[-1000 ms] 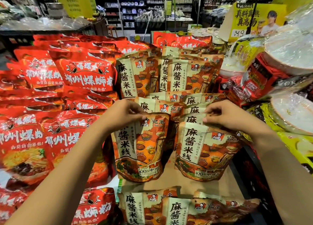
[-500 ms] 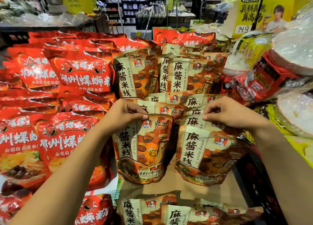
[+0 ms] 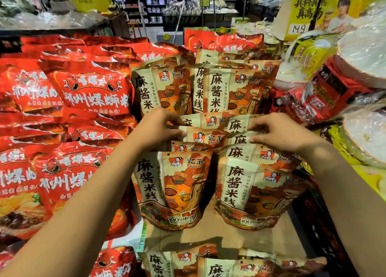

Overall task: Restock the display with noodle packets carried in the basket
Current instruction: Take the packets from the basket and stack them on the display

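Beige-and-orange noodle packets stand upright in rows on the display, with two at the front: the left front packet (image 3: 173,189) and the right front packet (image 3: 250,193). My left hand (image 3: 158,128) pinches the top edge of a noodle packet (image 3: 200,135) standing behind the left front one. My right hand (image 3: 279,134) curls its fingers over the top edge of a packet (image 3: 240,140) in the stack behind the right front one. More of the same packets (image 3: 165,90) stand in the back row. No basket is in view.
Red noodle bags (image 3: 89,90) fill the display to the left. Film-wrapped bowl packs (image 3: 363,53) and red cartons (image 3: 332,93) crowd the right side. A bare cardboard shelf (image 3: 240,237) lies below the front packets, with another packet row (image 3: 188,262) beneath. A yellow price sign (image 3: 309,9) stands behind.
Both hands have moved up from the tops of the two front packets to the tops of the packets behind them. The front packets stay standing.
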`<move>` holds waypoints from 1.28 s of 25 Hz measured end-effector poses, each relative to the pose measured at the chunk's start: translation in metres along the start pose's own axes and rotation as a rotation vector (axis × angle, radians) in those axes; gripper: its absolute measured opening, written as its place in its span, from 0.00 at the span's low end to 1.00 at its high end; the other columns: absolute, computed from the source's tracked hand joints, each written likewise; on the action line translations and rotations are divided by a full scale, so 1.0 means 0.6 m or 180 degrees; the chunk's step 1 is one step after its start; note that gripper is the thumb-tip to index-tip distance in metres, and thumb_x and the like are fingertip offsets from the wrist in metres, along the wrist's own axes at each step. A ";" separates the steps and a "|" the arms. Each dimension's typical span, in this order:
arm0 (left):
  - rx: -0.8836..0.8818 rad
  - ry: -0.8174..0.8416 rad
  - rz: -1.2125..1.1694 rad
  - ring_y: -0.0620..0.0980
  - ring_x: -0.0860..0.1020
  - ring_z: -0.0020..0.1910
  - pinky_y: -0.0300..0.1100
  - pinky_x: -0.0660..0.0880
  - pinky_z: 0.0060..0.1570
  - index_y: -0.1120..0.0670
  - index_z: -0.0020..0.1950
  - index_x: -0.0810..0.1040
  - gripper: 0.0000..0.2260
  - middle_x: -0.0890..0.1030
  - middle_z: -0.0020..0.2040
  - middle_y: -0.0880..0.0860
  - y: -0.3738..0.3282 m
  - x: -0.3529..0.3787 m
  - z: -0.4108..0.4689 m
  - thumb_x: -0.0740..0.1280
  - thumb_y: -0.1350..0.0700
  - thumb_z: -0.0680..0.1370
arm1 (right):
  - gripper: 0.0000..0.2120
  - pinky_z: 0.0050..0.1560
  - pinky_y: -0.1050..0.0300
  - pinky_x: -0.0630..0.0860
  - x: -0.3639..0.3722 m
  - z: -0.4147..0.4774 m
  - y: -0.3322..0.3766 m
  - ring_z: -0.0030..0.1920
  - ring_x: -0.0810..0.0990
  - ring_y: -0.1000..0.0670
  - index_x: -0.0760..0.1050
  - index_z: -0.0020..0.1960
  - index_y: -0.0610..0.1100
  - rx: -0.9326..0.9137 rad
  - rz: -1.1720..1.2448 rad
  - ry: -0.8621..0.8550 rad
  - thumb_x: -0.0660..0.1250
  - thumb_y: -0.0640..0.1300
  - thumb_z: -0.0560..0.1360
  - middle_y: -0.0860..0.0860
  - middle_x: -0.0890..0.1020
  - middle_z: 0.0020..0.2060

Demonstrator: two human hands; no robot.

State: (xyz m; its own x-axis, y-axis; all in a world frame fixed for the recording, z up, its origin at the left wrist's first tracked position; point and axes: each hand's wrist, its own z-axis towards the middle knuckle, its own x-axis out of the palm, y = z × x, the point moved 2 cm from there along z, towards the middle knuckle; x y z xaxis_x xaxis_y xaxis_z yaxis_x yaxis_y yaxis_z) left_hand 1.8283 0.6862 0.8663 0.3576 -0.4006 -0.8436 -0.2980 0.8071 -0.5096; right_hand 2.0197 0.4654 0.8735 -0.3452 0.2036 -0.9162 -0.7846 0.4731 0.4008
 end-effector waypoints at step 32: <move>-0.0352 0.0448 0.0072 0.39 0.79 0.32 0.32 0.76 0.34 0.51 0.39 0.84 0.03 0.81 0.34 0.45 0.050 -0.028 0.082 0.76 0.57 0.71 | 0.14 0.41 0.51 0.79 0.006 0.110 -0.044 0.34 0.80 0.46 0.78 0.31 0.47 0.0155 -0.0002 -0.0265 0.74 0.45 0.74 0.48 0.81 0.29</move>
State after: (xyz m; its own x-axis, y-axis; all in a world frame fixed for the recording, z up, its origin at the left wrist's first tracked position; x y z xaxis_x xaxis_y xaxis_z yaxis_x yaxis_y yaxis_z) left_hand 1.8572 0.7386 0.8736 0.2245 -0.4460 -0.8664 -0.4029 0.7670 -0.4993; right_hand 2.0731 0.5101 0.8592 -0.2991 0.2730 -0.9143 -0.7581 0.5139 0.4015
